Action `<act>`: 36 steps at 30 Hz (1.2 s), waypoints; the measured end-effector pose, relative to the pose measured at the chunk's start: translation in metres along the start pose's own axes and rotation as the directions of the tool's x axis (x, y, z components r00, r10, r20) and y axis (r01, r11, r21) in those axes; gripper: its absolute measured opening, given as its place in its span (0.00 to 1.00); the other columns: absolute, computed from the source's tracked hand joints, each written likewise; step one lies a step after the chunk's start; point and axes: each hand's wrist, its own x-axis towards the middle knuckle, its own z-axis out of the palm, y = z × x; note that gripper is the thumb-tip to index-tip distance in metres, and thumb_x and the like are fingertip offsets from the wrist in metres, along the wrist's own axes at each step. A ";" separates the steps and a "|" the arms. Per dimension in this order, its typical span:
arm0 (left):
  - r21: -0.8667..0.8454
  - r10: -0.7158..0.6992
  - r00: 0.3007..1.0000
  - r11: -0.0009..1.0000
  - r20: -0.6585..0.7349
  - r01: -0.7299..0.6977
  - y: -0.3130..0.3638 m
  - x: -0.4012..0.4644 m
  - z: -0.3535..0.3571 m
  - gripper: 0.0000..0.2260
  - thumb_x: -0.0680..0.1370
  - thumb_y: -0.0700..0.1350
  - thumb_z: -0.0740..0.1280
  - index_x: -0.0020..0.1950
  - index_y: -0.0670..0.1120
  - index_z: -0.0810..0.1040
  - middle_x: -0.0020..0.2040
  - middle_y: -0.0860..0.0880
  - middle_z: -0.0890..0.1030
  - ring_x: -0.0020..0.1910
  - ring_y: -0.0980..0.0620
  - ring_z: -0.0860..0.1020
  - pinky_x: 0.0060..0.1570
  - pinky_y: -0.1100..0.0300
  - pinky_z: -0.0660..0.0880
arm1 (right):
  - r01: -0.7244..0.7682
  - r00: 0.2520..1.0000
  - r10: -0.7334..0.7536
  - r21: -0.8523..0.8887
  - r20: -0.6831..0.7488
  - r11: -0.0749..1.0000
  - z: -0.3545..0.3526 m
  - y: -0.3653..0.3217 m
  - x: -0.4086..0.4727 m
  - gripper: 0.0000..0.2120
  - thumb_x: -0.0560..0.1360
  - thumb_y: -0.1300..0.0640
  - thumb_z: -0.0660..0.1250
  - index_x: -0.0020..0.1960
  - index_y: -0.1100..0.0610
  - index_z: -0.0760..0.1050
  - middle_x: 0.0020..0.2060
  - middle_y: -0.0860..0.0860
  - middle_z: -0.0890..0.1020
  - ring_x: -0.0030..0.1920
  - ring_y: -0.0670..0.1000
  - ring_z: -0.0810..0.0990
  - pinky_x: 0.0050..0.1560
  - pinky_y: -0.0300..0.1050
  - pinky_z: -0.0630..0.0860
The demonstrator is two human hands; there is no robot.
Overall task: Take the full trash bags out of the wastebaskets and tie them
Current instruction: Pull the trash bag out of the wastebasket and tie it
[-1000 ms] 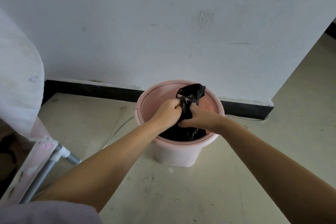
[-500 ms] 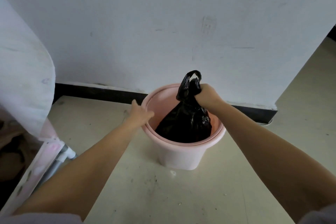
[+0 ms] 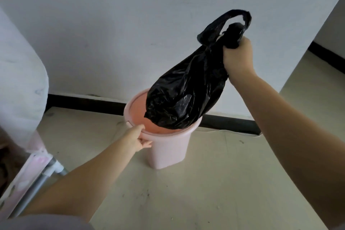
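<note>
A full black trash bag (image 3: 188, 91) hangs in the air over the pink wastebasket (image 3: 168, 147), its bottom just above the rim. My right hand (image 3: 238, 58) is closed around the bag's gathered neck, with the looped handles sticking up above my fist. My left hand (image 3: 137, 137) grips the near-left rim of the wastebasket, thumb inside and fingers on the outside wall. The basket stands upright on the floor against the white wall, and its pink inside shows.
A white wall with a black baseboard (image 3: 84, 101) runs behind the basket. At the left is a pale fabric-covered piece of furniture with a pink frame and grey metal tube (image 3: 46, 172). A thin white cable (image 3: 233, 132) lies along the baseboard. Beige floor stretches in front and right.
My right hand has lifted the bag up and right, out of the wastebasket. My left hand let go of the bag and now holds the basket's rim.
</note>
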 end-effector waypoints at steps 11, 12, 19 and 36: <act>-0.259 0.161 0.987 0.954 0.029 -0.148 -0.005 0.004 0.031 0.21 0.78 0.43 0.65 0.70 0.45 0.65 0.71 0.38 0.64 0.67 0.31 0.67 0.61 0.45 0.75 | 0.049 0.999 -0.049 -0.006 0.013 0.999 -0.048 -0.014 -0.035 0.06 0.74 0.67 0.58 0.42 0.68 0.73 0.30 0.52 0.74 0.27 0.40 0.73 0.31 0.32 0.70; -0.260 0.186 0.982 0.950 0.029 -0.172 -0.005 0.001 0.032 0.21 0.79 0.43 0.64 0.70 0.44 0.65 0.69 0.38 0.66 0.67 0.34 0.68 0.62 0.44 0.73 | 0.005 0.998 -0.002 -0.044 0.063 0.999 -0.044 -0.003 -0.046 0.07 0.74 0.68 0.58 0.41 0.64 0.73 0.28 0.49 0.74 0.24 0.38 0.73 0.29 0.29 0.69; -0.068 0.113 0.990 0.992 0.083 -0.107 -0.006 0.003 0.024 0.26 0.76 0.52 0.68 0.71 0.47 0.65 0.67 0.38 0.67 0.63 0.36 0.72 0.52 0.42 0.76 | -0.404 0.820 0.503 -0.345 0.274 0.847 -0.009 0.127 -0.120 0.10 0.74 0.67 0.58 0.39 0.57 0.73 0.32 0.50 0.77 0.40 0.54 0.76 0.37 0.43 0.71; 0.682 0.174 0.746 0.315 0.643 -0.660 -0.049 -0.035 0.058 0.10 0.79 0.39 0.60 0.38 0.45 0.74 0.30 0.49 0.77 0.24 0.60 0.75 0.28 0.67 0.70 | -0.856 0.488 0.742 0.086 0.459 0.510 0.004 0.146 -0.127 0.15 0.75 0.53 0.67 0.59 0.56 0.72 0.46 0.54 0.80 0.46 0.56 0.81 0.45 0.55 0.79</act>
